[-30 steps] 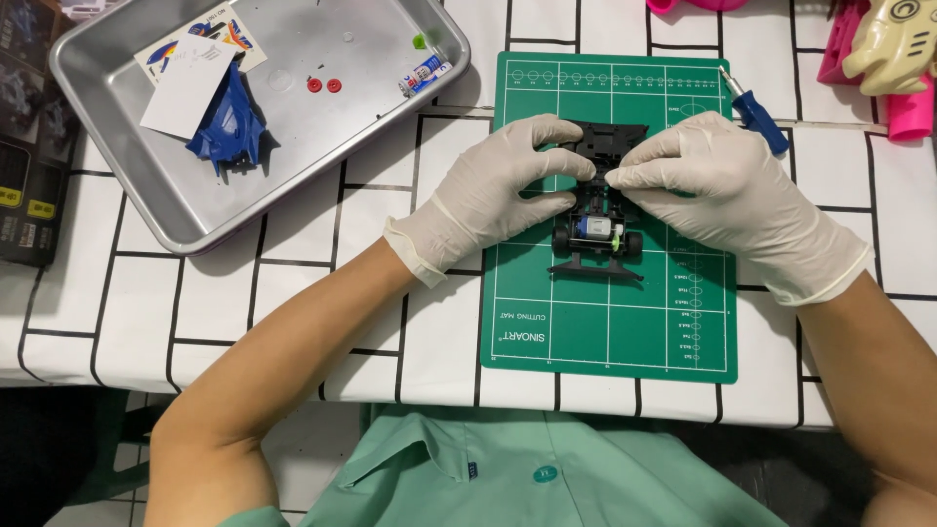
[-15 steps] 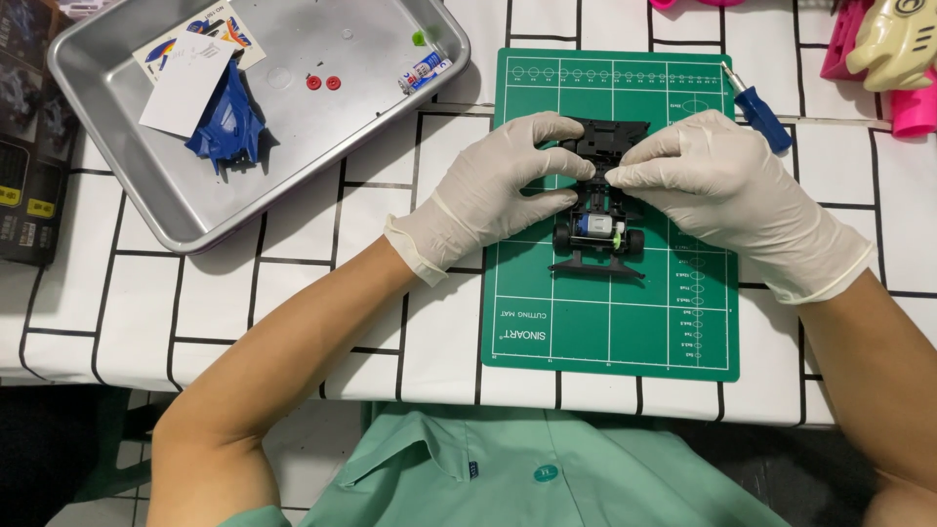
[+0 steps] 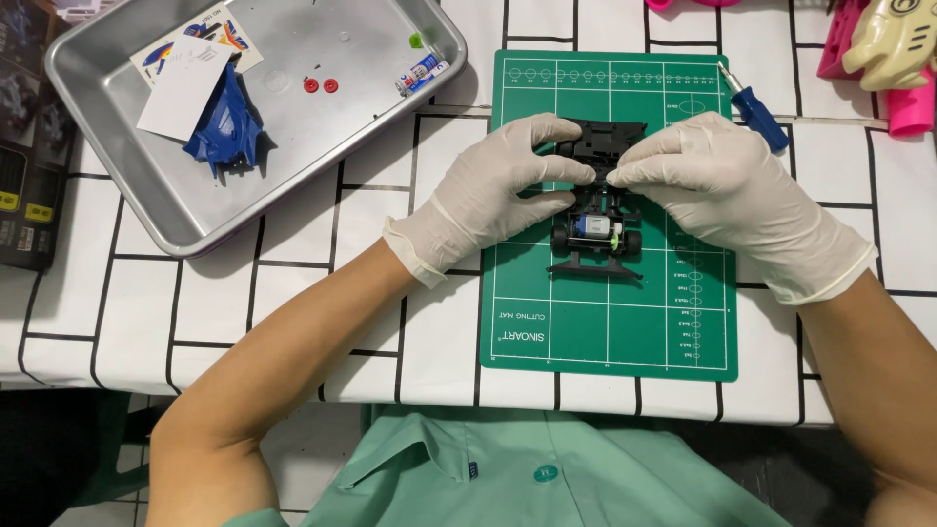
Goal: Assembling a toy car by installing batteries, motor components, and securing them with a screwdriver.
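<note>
A small black plastic toy car chassis [image 3: 595, 210] with rubber wheels and a silvery motor lies near the top of a green cutting mat [image 3: 605, 322]. Both white-gloved hands pinch its upper half: the left hand [image 3: 488, 200] with its grip pressed onto the left side, the right hand [image 3: 722, 195] onto the right. A blue-handled screwdriver [image 3: 756, 115] lies just beyond. On the tiled desk [image 3: 293, 293], well apart, a shiny metal tray [image 3: 127, 195] holds a blue plastic shell [image 3: 224, 127].
</note>
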